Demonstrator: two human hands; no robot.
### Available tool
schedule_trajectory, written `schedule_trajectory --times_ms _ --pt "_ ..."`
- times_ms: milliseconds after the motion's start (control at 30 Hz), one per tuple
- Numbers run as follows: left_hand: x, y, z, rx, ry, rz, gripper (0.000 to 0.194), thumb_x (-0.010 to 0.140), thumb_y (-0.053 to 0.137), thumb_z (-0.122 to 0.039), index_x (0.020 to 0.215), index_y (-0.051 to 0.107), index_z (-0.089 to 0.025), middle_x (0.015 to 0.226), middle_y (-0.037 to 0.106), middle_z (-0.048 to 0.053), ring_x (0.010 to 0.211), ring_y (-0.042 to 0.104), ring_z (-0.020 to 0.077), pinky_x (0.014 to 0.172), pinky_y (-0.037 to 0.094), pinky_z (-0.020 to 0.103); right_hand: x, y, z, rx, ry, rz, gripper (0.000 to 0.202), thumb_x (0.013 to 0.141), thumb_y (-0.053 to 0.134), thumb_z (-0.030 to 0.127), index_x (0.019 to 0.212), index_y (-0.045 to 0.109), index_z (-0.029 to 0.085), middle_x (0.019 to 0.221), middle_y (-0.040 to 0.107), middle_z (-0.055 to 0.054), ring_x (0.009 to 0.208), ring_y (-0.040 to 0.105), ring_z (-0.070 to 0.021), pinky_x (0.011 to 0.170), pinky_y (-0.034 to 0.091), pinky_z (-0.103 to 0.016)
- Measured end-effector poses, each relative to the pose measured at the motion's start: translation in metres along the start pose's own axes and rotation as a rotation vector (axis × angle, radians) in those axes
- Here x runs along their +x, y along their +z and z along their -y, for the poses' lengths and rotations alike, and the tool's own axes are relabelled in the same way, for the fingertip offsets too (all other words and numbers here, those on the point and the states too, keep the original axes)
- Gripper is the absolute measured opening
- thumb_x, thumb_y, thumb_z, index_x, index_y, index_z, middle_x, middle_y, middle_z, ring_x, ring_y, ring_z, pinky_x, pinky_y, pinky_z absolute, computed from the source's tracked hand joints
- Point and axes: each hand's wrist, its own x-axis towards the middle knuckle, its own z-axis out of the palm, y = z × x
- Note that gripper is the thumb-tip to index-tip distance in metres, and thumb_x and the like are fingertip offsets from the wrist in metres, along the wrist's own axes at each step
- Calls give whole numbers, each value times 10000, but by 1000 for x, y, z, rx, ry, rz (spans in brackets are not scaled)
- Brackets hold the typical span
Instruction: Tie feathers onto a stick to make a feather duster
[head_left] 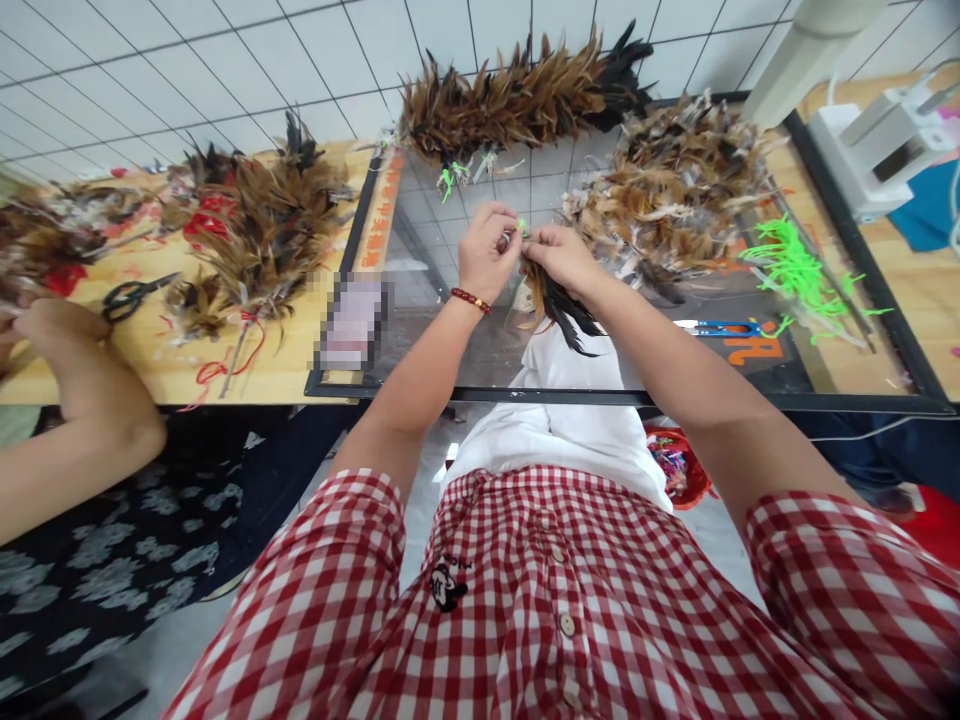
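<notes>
Above the glass tabletop (435, 350), my two hands meet near its middle. My right hand (559, 258) is closed on a small bunch of dark and brown feathers (566, 308), whose tips hang down towards me. My left hand (491, 248) is pinched beside the upper end of the bunch, where a bit of green string (523, 226) shows; what its fingers hold is too small to make out. A loose heap of brown feathers (667, 190) lies just right of my hands. Behind them rests a long row of brown and black feathers (510, 100).
Green strings (799, 265) and blue snips (724, 328) lie at the right, near a white power adapter (862, 150). At the left are black scissors (135, 296), feather bundles (270, 220) and another person's arm (82, 400). A white post (802, 60) stands behind.
</notes>
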Motion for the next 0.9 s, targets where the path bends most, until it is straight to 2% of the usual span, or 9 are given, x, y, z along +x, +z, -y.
schedule_trajectory --times_ms 100,167,267,333,500,567,733,833,900 --pt "-4 6 -4 -156 -133 116 159 801 781 -322 802 658 -221 1040 711 82 1117 658 205 760 536 251 2 2 -1 -56 -27 -94 357 831 753 361 649 481 218 506 525 48 495 502 -103 486 447 -218" --pt "-4 9 -2 -186 -147 114 166 813 774 -327 812 649 -217 996 708 69 1111 660 199 754 532 245 3 0 -2 -30 -26 -89 358 845 746 381 657 488 217 512 526 41 508 507 -110 496 459 -229" --pt "-2 10 6 -146 -98 32 123 850 743 -276 827 647 -203 925 693 33 1034 674 162 781 508 230 4 -6 -1 7 -11 4 353 800 805 424 711 538 211 561 554 30 557 539 -125 534 500 -253" --pt "0 8 11 -98 -63 25 67 870 718 -223 856 658 -196 905 682 18 1002 670 146 844 489 241 4 -12 3 -10 -23 33 359 748 857 424 754 568 211 587 552 35 595 556 -132 561 519 -260" --pt "-1 4 15 6 46 72 47 885 684 -231 851 653 -235 893 660 36 955 645 183 935 473 303 6 -24 18 -99 -213 -116 295 746 862 338 862 619 217 773 629 2 841 639 -177 732 564 -281" --pt "-2 4 14 39 77 83 54 899 660 -267 851 649 -245 894 657 46 931 634 194 953 472 319 8 -26 20 -147 -261 -123 240 764 840 303 847 635 209 805 644 -6 900 639 -185 798 562 -293" --pt "-3 5 9 -27 -17 118 94 875 695 -325 845 657 -245 935 680 58 1043 637 210 919 499 295 10 -20 11 -167 -245 -89 213 798 802 286 739 617 200 675 576 8 787 599 -169 781 541 -311" --pt "-5 4 5 -71 -5 108 81 855 714 -263 797 664 -238 920 690 54 1023 655 200 883 506 288 11 -19 6 -154 -243 -131 245 827 764 278 690 575 204 642 516 15 748 563 -161 763 524 -312" --pt "-5 3 4 -130 -86 98 117 831 738 -239 755 650 -237 898 691 44 1001 667 195 811 508 274 14 -21 2 -170 -251 -183 263 855 726 280 678 545 206 644 488 16 767 556 -162 765 516 -306"
